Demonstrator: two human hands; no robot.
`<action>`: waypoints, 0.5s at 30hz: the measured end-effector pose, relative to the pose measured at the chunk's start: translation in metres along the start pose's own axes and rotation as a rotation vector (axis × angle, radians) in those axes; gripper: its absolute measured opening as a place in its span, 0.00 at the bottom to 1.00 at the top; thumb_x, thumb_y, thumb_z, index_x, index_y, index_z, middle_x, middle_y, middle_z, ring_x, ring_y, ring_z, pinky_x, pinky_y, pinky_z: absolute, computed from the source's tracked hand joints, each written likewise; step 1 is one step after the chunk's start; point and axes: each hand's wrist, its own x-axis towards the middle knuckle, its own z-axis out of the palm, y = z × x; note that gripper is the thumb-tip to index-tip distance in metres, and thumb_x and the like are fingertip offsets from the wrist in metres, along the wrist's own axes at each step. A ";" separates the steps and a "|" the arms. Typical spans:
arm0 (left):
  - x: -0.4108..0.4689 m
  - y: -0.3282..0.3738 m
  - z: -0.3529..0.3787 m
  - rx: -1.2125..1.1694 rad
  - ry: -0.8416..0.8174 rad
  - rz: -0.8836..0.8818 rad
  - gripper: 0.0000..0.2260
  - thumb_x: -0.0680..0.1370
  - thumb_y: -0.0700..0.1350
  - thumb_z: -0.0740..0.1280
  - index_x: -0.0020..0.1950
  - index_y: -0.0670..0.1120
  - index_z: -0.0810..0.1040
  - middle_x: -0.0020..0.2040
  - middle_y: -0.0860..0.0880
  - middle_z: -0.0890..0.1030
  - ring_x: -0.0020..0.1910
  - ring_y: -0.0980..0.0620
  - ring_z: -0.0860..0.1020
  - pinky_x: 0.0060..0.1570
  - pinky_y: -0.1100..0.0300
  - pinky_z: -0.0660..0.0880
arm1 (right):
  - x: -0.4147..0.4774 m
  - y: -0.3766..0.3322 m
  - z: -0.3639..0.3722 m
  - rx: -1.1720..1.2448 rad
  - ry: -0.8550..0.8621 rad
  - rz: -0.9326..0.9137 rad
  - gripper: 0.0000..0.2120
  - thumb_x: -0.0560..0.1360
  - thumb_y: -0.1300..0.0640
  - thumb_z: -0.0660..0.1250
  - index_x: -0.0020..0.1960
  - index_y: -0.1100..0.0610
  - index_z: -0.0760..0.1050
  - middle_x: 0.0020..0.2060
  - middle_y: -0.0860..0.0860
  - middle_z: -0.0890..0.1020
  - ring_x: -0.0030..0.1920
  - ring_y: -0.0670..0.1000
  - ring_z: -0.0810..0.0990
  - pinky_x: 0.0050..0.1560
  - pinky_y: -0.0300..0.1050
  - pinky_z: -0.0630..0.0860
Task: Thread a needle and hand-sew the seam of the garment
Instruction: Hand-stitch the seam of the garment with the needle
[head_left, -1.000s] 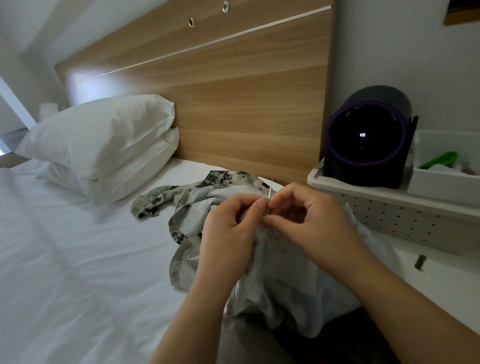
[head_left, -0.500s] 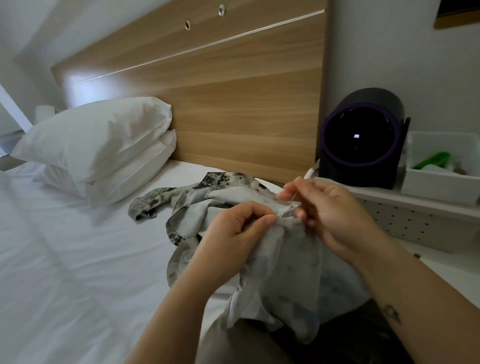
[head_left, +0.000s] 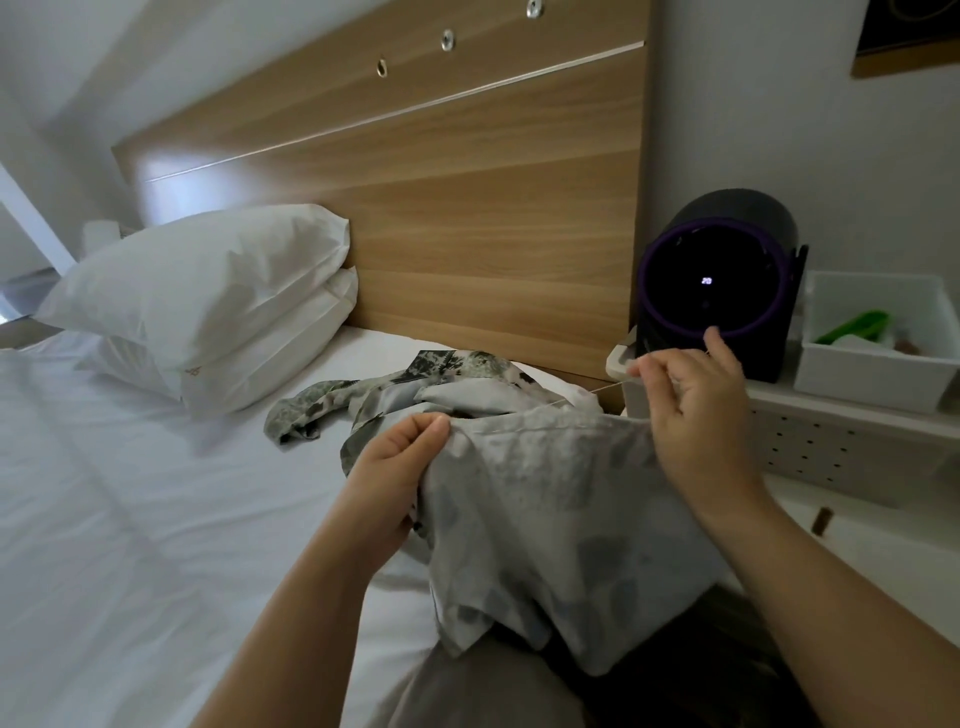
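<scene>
A grey patterned garment (head_left: 545, 509) lies turned inside out over my lap and trails onto the bed. My left hand (head_left: 400, 457) pinches its folded seam edge between thumb and fingers. My right hand (head_left: 685, 389) is raised to the right of the seam and pinches the needle, which is too small to make out. A thin white thread (head_left: 592, 391) runs taut from those fingertips down-left to the seam.
White bed sheet (head_left: 130, 519) spreads to the left, with two stacked white pillows (head_left: 208, 306) against the wooden headboard (head_left: 467, 208). At the right, a white perforated shelf (head_left: 831, 441) carries a black round device (head_left: 711, 286) and a white bin (head_left: 878, 338).
My right hand has moved up and to the right, away from the seam, drawing the thread out taut. My left hand keeps its pinch on the seam edge.
</scene>
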 end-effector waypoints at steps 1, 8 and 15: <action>0.000 0.000 -0.002 0.014 0.002 0.009 0.06 0.71 0.51 0.68 0.39 0.51 0.83 0.39 0.47 0.83 0.36 0.53 0.81 0.34 0.61 0.78 | -0.001 0.003 0.001 -0.073 -0.008 -0.040 0.11 0.79 0.60 0.62 0.48 0.64 0.81 0.43 0.55 0.83 0.59 0.53 0.75 0.73 0.58 0.57; -0.010 0.007 -0.004 0.171 -0.036 0.082 0.10 0.71 0.55 0.69 0.41 0.50 0.81 0.44 0.40 0.78 0.45 0.42 0.74 0.49 0.43 0.69 | -0.001 0.011 -0.002 -0.194 0.045 -0.060 0.08 0.77 0.61 0.66 0.49 0.63 0.82 0.47 0.58 0.83 0.68 0.68 0.67 0.68 0.69 0.58; -0.030 0.032 0.008 0.383 -0.179 0.199 0.08 0.78 0.51 0.66 0.40 0.54 0.81 0.37 0.49 0.79 0.37 0.51 0.76 0.40 0.57 0.73 | 0.021 -0.039 -0.031 0.001 0.072 -0.049 0.11 0.80 0.59 0.61 0.45 0.58 0.80 0.42 0.49 0.83 0.52 0.41 0.73 0.62 0.38 0.65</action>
